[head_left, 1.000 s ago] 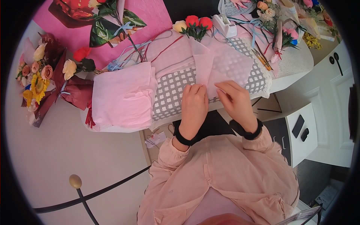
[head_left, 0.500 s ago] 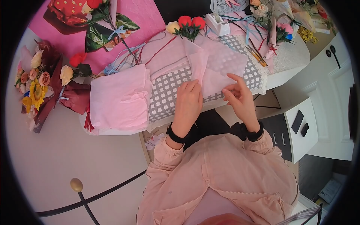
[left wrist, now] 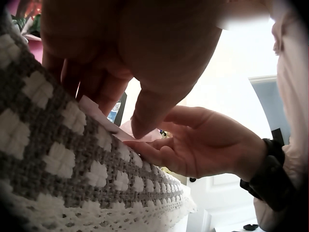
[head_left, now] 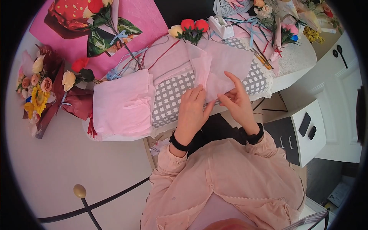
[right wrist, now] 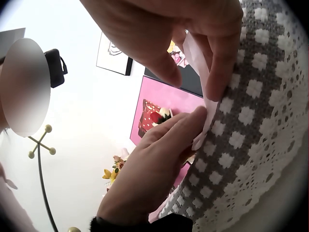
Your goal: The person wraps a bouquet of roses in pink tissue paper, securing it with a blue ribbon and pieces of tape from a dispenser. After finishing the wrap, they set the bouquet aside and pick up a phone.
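Observation:
A sheer pink wrapping sheet (head_left: 226,57) lies on the grey-and-white patterned cloth, with a folded pleat along its left side. Two red roses and a cream rose (head_left: 188,27) stick out at its far end. My left hand (head_left: 191,107) rests its fingers on the lower end of the pleat, thumb stretched toward the right hand. At the sheet's near edge is my right hand (head_left: 239,101), thumb and index finger spread apart. The right wrist view shows the left fingers (right wrist: 193,118) against the paper's edge (right wrist: 198,58).
A stack of pink sheets (head_left: 122,103) lies to the left. Burgundy-wrapped flowers (head_left: 40,88) stand beyond it. A white tape dispenser (head_left: 221,27), ribbons (head_left: 253,25) and orange-handled tools (head_left: 263,61) lie at the back right. The patterned cloth (head_left: 170,94) hangs over the table's front edge.
The right hand has lifted off the sheet's edge, spread its fingers and come back beside the left hand. The left thumb has moved out from the fingers.

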Demonstrator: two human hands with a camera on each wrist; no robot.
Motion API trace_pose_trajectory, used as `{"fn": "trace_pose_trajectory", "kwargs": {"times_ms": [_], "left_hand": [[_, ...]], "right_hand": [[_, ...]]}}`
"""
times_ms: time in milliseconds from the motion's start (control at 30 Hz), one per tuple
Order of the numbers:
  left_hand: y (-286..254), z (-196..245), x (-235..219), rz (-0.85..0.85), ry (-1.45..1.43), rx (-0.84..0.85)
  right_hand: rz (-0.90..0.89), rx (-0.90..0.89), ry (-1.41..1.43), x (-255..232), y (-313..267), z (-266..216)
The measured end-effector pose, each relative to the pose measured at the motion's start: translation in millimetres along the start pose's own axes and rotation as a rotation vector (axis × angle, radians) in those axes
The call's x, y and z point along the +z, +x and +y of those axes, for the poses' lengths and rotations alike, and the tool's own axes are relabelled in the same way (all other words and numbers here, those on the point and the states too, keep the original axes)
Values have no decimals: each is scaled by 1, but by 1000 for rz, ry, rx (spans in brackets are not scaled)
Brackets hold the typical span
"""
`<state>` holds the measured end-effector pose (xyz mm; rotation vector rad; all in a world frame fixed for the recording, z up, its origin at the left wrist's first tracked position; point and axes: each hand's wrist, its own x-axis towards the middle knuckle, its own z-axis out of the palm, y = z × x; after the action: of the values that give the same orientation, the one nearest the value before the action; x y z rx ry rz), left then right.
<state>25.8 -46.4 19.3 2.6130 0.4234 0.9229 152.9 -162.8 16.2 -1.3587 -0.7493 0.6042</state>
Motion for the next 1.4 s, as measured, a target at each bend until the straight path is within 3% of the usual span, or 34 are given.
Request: {"fn": "trace_pose_trajectory", "kwargs": {"times_ms": [67, 367, 567, 667, 767, 867, 967, 1067, 1167, 1267, 1400], "left_hand": [[-1, 0, 0, -7, -7, -9], [-6, -4, 6, -11, -6, -34], [-5, -1, 6, 14, 12, -27], [-5, 0, 10, 44, 37, -19], [-7, -3, 19, 85, 80, -16], [-8, -3, 24, 105, 118, -24], [-9, -1, 24, 113, 137, -20], [-15, 9, 18, 113, 133, -17], [-22, 21, 15, 101, 124, -34], [-25, 22, 18, 123, 102, -66], [-25, 25, 14, 136, -41, -113]], "right_hand": [[10, 8, -51, 4, 7, 0], [135, -32, 276, 21, 13, 5], [67, -64, 118, 17, 9, -1], [69, -77, 235, 19, -1, 5], [166, -193, 238, 22, -16, 15], [153, -70, 355, 20, -30, 30], [-22, 156, 342, 21, -35, 40], [-129, 135, 432, 28, -33, 37], [-69, 123, 457, 34, -30, 26], [-69, 253, 474, 30, -28, 30], [-45, 219, 592, 37, -28, 23]]}}
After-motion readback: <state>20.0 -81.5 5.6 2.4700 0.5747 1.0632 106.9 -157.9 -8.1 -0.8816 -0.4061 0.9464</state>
